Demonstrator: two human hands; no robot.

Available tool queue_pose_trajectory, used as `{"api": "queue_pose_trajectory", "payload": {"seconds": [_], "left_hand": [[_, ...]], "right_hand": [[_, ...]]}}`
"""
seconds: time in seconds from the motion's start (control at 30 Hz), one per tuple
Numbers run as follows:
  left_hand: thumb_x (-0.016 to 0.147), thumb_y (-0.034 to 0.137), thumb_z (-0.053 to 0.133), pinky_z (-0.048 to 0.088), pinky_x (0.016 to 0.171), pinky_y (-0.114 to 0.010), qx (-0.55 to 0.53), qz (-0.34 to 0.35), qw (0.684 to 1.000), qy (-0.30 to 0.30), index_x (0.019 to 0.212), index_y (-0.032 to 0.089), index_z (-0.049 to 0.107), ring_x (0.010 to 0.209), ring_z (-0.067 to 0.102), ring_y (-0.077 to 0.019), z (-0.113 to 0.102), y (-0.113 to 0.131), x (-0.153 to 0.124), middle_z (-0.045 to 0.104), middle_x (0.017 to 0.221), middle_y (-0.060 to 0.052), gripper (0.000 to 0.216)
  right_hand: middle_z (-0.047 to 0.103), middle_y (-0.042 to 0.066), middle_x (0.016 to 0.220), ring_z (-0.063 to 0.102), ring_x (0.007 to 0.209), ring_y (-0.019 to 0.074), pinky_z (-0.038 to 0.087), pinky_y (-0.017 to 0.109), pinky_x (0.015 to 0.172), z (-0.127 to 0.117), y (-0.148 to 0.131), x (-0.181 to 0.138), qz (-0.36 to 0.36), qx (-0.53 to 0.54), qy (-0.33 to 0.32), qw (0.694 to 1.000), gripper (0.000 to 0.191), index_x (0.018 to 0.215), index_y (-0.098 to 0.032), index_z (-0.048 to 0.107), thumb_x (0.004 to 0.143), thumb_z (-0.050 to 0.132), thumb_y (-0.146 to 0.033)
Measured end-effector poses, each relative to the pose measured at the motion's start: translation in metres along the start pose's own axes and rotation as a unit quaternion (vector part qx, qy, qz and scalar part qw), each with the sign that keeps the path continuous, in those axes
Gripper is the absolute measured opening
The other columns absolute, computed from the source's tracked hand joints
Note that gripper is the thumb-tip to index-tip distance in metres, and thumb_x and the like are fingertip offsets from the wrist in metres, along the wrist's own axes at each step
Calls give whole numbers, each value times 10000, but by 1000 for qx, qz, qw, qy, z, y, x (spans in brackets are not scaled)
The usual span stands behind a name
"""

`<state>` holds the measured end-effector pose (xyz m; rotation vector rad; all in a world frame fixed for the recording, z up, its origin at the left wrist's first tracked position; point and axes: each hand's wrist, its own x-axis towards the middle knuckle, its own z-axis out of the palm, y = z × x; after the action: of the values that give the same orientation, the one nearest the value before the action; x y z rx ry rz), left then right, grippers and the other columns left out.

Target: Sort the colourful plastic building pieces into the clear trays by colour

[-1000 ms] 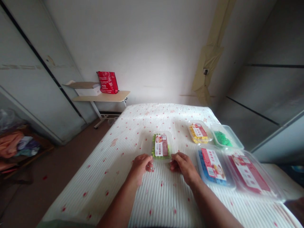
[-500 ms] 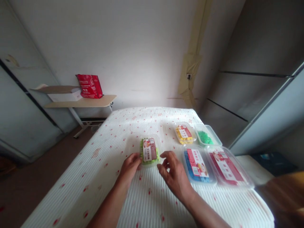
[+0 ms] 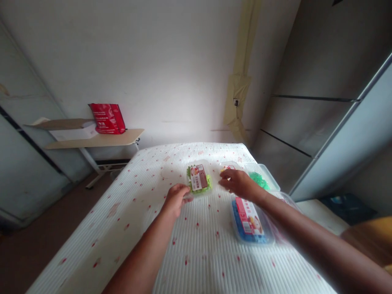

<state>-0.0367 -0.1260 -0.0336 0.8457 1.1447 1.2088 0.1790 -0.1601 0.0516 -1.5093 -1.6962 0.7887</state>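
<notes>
A small clear plastic box of light green pieces (image 3: 199,179) with a red-and-white label lies on the white spotted bedspread (image 3: 190,249). My left hand (image 3: 176,199) touches its near left corner with curled fingers. My right hand (image 3: 237,183) reaches farther back and rests, fingers bent, over the box of yellow pieces (image 3: 226,167), most of which it hides. Whether that hand grips the box I cannot make out.
A box of blue pieces (image 3: 249,218) lies under my right forearm, a box of dark green pieces (image 3: 260,178) behind it, and a red-labelled box (image 3: 283,197) is largely hidden. A side table (image 3: 94,141) with a red bag (image 3: 107,118) stands by the wall.
My right hand left the light green box and moved back and right onto the yellow box. The left hand stays at the green box. The view shifted left and forward.
</notes>
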Motion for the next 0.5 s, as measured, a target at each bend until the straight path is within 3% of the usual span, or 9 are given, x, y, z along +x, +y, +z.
{"api": "queue_pose_trajectory", "payload": {"seconds": [0.13, 0.3, 0.5], "left_hand": [[492, 266, 696, 503, 573, -297, -9, 31, 999, -22, 623, 150, 513, 609, 555, -126, 33, 23, 23, 556, 624, 8, 253], [519, 254, 718, 506, 588, -295, 8, 45, 998, -33, 635, 156, 497, 626, 555, -124, 70, 37, 58, 553, 644, -4, 269], [636, 430, 678, 502, 575, -265, 40, 58, 996, -48, 706, 173, 504, 623, 570, -119, 114, 30, 99, 569, 714, -16, 319]], "right_hand": [[527, -10, 426, 514, 419, 117, 408, 232, 427, -1, 14, 72, 128, 81, 14, 988, 188, 557, -158, 556, 664, 693, -231], [526, -32, 449, 498, 436, 85, 430, 211, 443, -16, 29, 118, 152, 126, 43, 979, 173, 588, -150, 537, 699, 668, -171], [534, -42, 461, 496, 448, 71, 437, 201, 474, -64, 60, 158, 205, 113, 81, 969, 191, 615, -148, 525, 687, 700, -175]]}}
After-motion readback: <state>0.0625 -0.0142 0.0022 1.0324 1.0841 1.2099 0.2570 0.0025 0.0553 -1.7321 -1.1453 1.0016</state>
